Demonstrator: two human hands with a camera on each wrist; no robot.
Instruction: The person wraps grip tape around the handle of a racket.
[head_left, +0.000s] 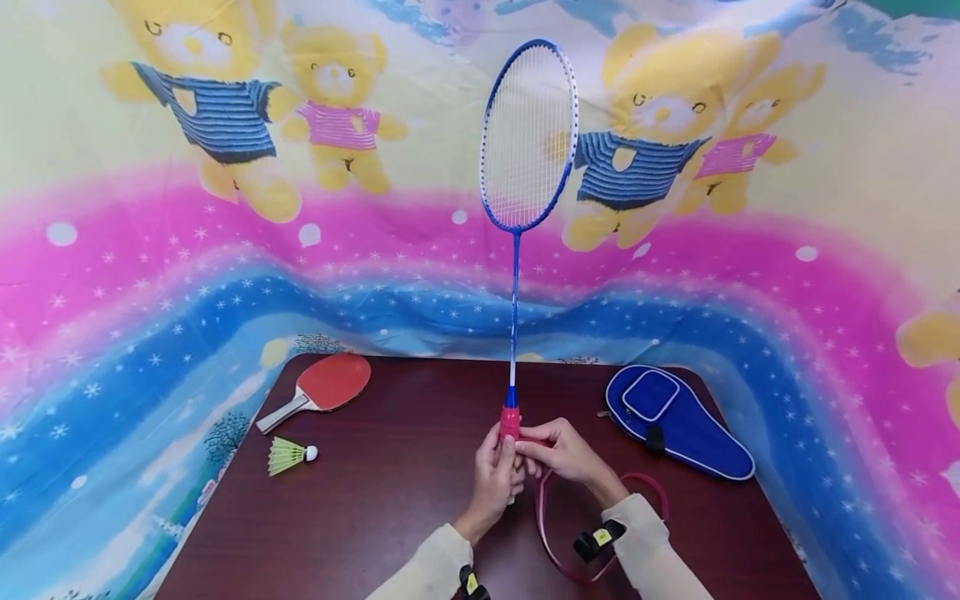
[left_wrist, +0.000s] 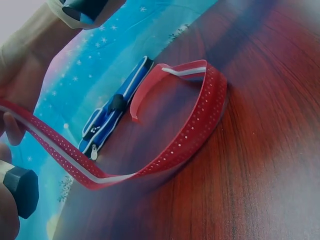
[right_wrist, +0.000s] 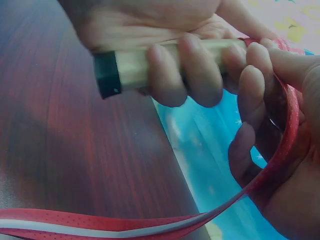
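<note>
A blue-and-white badminton racket (head_left: 515, 308) stands upright over the table, head up. My left hand (head_left: 495, 479) grips its handle, fingers curled round it. In the right wrist view the bare lower handle (right_wrist: 135, 67) is pale and ends in a black butt cap (right_wrist: 107, 75). Red overgrip tape (left_wrist: 215, 100), perforated with a white strip along its back, is wound round the upper handle. My right hand (head_left: 566, 454) pinches the tape beside the handle, just under the wound part. From there the loose length hangs and curls down over the table.
On the left of the brown table (head_left: 360, 533) lie a red table tennis bat (head_left: 337, 381) and a yellow-green shuttlecock (head_left: 288, 456). At the right lies a blue bat case (head_left: 690, 425). A bear-print cloth (head_left: 420, 250) hangs behind the table and round its sides.
</note>
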